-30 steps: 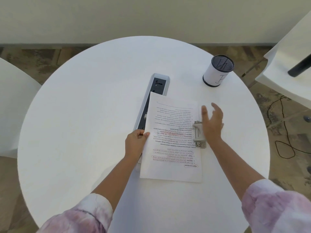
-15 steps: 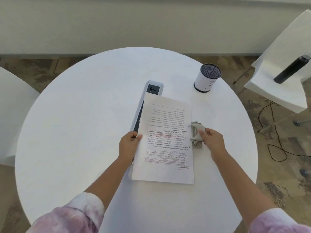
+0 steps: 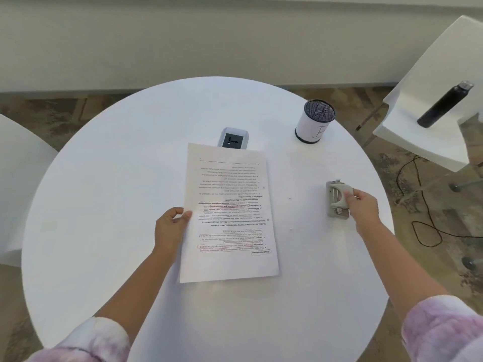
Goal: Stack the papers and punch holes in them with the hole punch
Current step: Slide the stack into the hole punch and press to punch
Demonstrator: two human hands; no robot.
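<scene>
While left hand [image 3: 171, 226] pinches papers [image 3: 228, 212] — right hand [image 3: 362, 209] grips hole punch [image 3: 337, 198].

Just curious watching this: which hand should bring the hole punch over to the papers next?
Probably the right hand: it already grips the hole punch, which sits apart from the papers. The left hand pinches their other edge.

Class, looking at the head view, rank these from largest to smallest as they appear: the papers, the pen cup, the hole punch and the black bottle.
1. Papers, by far the largest.
2. Bottle, the longest of the rest, though slim and farther off, so unsure against the cup.
3. Pen cup, shorter but wider.
4. Hole punch, partly covered by the right hand.
</scene>
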